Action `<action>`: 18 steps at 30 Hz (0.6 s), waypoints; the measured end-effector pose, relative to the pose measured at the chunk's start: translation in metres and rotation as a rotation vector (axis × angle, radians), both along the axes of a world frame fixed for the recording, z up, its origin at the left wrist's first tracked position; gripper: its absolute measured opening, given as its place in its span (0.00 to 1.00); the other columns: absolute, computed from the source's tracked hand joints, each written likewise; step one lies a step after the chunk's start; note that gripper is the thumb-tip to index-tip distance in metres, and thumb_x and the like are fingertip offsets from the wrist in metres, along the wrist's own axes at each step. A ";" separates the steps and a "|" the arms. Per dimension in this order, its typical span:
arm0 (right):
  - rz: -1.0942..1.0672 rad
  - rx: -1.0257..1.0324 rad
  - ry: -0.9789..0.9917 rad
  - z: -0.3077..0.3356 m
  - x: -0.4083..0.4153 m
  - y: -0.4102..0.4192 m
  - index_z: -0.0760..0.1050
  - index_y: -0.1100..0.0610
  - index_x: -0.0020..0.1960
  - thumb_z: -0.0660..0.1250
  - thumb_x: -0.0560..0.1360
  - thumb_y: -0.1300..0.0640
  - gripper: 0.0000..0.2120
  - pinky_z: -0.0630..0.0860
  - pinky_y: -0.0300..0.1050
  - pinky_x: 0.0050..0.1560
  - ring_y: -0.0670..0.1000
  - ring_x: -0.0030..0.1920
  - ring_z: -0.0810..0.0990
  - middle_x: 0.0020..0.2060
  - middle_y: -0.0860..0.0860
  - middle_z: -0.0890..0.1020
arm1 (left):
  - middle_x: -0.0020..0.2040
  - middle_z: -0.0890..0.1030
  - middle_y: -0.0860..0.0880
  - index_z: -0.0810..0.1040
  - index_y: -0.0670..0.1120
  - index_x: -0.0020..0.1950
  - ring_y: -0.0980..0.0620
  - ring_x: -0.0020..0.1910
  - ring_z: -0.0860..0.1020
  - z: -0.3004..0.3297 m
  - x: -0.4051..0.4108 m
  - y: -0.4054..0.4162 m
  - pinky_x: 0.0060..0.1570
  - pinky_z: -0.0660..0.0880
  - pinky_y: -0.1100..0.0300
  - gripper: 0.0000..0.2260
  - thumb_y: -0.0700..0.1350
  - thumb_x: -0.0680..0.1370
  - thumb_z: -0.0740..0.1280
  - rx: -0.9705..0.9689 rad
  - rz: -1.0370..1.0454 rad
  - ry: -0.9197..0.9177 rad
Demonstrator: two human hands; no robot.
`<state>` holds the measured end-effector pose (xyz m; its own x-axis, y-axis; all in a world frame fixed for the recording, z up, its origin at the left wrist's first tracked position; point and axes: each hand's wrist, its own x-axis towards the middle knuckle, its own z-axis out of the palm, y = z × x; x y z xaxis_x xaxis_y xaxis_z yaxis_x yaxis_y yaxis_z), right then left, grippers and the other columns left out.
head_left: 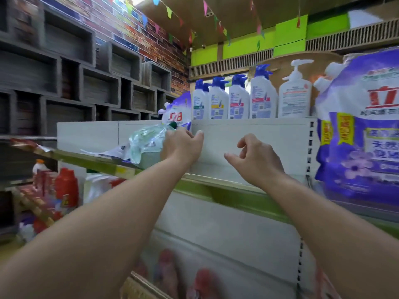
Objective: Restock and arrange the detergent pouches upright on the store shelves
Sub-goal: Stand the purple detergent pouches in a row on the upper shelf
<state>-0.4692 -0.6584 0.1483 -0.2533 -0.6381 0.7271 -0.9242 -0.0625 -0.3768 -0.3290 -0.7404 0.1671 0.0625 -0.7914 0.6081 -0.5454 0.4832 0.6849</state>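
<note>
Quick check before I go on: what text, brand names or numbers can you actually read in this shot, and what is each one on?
"立": big purple pouch, red brand mark, cut off at the frame edge.
"天然": same pouch, white panel.
"立白": small purple pouch, red, blurred.
Pump bottles: labels too small to read.
Yellow tags on big pouch: blurred.

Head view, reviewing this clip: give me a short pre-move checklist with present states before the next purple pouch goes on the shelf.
1. Right hand free: ok, fingers loosely curled, holding nothing.
2. Left hand free: cannot tell, it sits against the crumpled clear plastic wrap.
3. Bare stretch of the white shelf ahead of the hands: ok.
4. Large purple detergent pouch at right upright: ok.
5. Small purple detergent pouch upright: ok, though partly hidden.
6. Plastic wrap cleared off shelf: not ok.
</note>
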 end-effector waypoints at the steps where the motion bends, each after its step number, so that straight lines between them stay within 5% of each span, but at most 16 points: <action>1: -0.001 0.001 -0.001 0.000 0.004 -0.007 0.70 0.55 0.56 0.66 0.74 0.44 0.18 0.70 0.45 0.46 0.54 0.48 0.76 0.46 0.51 0.79 | 0.57 0.75 0.43 0.78 0.46 0.51 0.41 0.57 0.74 0.004 0.010 -0.008 0.57 0.71 0.50 0.17 0.58 0.76 0.61 -0.019 0.045 -0.013; 8: -0.018 0.004 0.011 -0.001 0.031 -0.043 0.70 0.56 0.58 0.66 0.74 0.44 0.20 0.70 0.45 0.46 0.53 0.47 0.76 0.47 0.51 0.78 | 0.69 0.65 0.39 0.66 0.44 0.71 0.39 0.67 0.65 0.019 0.070 -0.067 0.64 0.63 0.46 0.32 0.64 0.74 0.62 0.145 0.253 -0.099; 18: -0.026 0.004 0.018 0.000 0.059 -0.065 0.69 0.56 0.58 0.66 0.74 0.45 0.19 0.71 0.46 0.48 0.53 0.49 0.75 0.46 0.50 0.76 | 0.72 0.60 0.37 0.56 0.44 0.76 0.36 0.70 0.60 0.010 0.077 -0.101 0.68 0.61 0.43 0.44 0.70 0.70 0.62 0.297 0.169 -0.136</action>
